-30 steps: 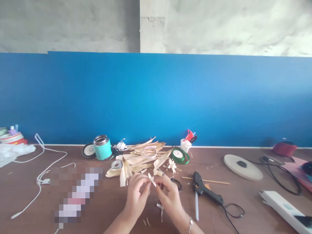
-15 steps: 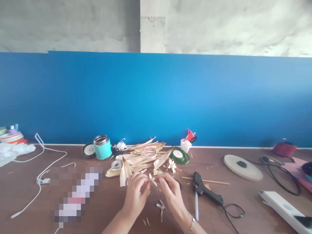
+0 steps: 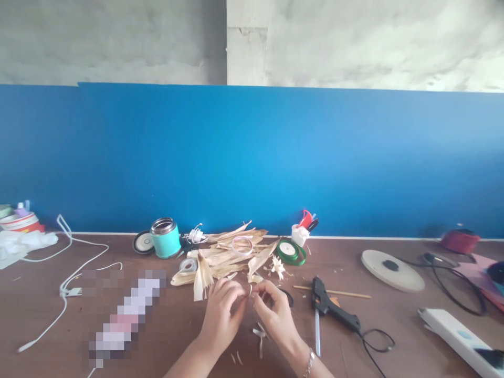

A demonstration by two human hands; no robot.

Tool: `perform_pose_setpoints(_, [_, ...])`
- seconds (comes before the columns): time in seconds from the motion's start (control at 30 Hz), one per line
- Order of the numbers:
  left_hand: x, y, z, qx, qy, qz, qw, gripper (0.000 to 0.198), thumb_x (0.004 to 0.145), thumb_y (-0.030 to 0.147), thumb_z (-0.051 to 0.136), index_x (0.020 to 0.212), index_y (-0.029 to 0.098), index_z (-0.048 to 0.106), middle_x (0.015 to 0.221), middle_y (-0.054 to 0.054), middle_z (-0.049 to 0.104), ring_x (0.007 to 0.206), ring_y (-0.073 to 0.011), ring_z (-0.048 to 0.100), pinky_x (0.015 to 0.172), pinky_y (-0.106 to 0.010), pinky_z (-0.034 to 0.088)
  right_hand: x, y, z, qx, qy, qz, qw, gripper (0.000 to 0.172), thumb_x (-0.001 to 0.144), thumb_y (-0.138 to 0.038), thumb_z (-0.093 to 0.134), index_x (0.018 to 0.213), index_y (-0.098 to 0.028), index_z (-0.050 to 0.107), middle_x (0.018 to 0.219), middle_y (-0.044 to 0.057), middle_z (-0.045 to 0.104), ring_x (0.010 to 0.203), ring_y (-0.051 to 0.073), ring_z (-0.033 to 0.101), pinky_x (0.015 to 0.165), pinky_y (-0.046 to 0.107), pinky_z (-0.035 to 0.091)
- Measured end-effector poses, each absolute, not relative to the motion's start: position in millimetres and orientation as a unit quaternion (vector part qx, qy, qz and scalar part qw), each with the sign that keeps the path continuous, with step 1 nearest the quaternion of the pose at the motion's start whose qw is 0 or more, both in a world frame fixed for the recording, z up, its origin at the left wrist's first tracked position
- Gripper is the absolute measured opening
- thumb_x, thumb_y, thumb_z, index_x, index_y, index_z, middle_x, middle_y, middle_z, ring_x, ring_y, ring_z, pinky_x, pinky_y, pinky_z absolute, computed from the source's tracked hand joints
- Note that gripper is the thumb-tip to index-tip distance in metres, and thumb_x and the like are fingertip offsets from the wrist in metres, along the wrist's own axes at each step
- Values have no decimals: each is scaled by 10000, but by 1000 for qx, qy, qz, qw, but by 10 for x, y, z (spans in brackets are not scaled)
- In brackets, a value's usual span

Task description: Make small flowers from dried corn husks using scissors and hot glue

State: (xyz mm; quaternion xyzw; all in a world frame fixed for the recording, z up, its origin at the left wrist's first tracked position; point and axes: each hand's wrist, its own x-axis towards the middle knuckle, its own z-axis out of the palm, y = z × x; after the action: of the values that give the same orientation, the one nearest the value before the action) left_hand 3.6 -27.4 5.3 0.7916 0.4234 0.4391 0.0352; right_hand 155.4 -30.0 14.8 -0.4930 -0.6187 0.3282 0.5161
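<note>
A small corn husk flower [image 3: 251, 290] is between my fingertips, mostly hidden, with only a pale sliver showing. My left hand [image 3: 221, 311] pinches it from one side. From the other side my right hand [image 3: 276, 312], thumb and forefinger together, grips it too. Just beyond the hands lie a heap of dry corn husks [image 3: 226, 257] and a finished-looking husk flower [image 3: 277, 268] with pointed petals. Husk scraps [image 3: 260, 336] are scattered on the table below my fingers.
To the right, a black glue gun [image 3: 334, 307] with a glue stick and cord lies near a thin wooden stick [image 3: 354, 294]. Green ribbon [image 3: 289, 251], a white cup of tools [image 3: 300, 234] and a turquoise jar [image 3: 165, 241] stand behind. A round turntable [image 3: 378, 265] sits farther right.
The husk flower's petals, spread between my hands before, are now mostly covered by my fingers. My right fingertips have closed in toward the left hand.
</note>
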Motion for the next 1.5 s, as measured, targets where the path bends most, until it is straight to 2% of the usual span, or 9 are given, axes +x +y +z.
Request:
perform_pose_setpoints(0.17, [27,-260,31,794,415,443,36,101,856,127,492,827,203,552,812,-32,641,828,-199,563,731,-335,417,1545,-282,128,-480,-592,386,521,148,749,-296,569,722,-158,616,658,12,605,603,145,496,582,252,401])
perform_pose_setpoints(0.3, [9,-235,25,804,407,431,50,116,872,134,472,811,198,548,789,-33,628,830,-202,556,736,-347,423,1559,-266,146,-442,-578,438,528,147,730,-283,594,801,-159,628,705,10,600,614,135,485,589,245,399])
perform_pose_setpoints(0.5, [-2,-223,33,817,395,415,65,121,884,162,472,813,206,559,780,-39,628,820,-208,551,750,-373,428,1593,-245,211,-438,-563,493,498,102,671,-249,606,638,-169,553,548,-45,483,525,101,398,516,221,327])
perform_pose_setpoints(0.63, [3,-234,40,810,397,426,69,85,869,162,500,856,210,570,811,-42,637,830,-208,565,746,-362,442,1568,-245,230,-413,-508,559,509,103,637,-243,616,623,-175,539,535,-48,491,506,99,404,512,220,324])
perform_pose_setpoints(0.77, [5,-247,66,799,407,442,33,62,847,173,543,874,211,585,823,-40,655,827,-211,585,728,-351,447,1542,-232,196,-411,-480,578,516,85,627,-221,595,595,-171,533,527,-42,500,510,98,411,525,218,314])
perform_pose_setpoints(0.93, [8,-249,66,803,391,450,-16,99,842,158,541,894,219,600,806,-36,675,813,-208,604,734,-357,451,1541,-216,140,-428,-474,570,517,157,644,-266,615,563,-170,520,512,-49,465,503,92,377,518,217,291])
perform_pose_setpoints(1.1, [-3,-251,59,799,390,457,-23,147,846,152,529,952,224,601,834,-48,683,823,-213,611,741,-360,460,1547,-235,188,-437,-472,570,511,193,634,-305,652,551,-166,549,507,-43,479,497,93,369,519,221,296])
perform_pose_setpoints(1.3, [-19,-244,52,798,381,466,-29,110,845,143,542,874,224,612,820,-38,688,822,-199,604,748,-349,450,1563,-249,221,-420,-458,596,508,164,634,-272,649,535,-161,581,504,-31,508,498,93,385,522,215,303])
perform_pose_setpoints(1.5, [12,-251,40,783,393,482,9,98,856,180,542,804,214,617,786,-39,678,794,-200,597,728,-349,450,1578,-246,198,-394,-455,621,502,144,684,-256,626,584,-153,614,579,8,591,547,105,456,544,212,332])
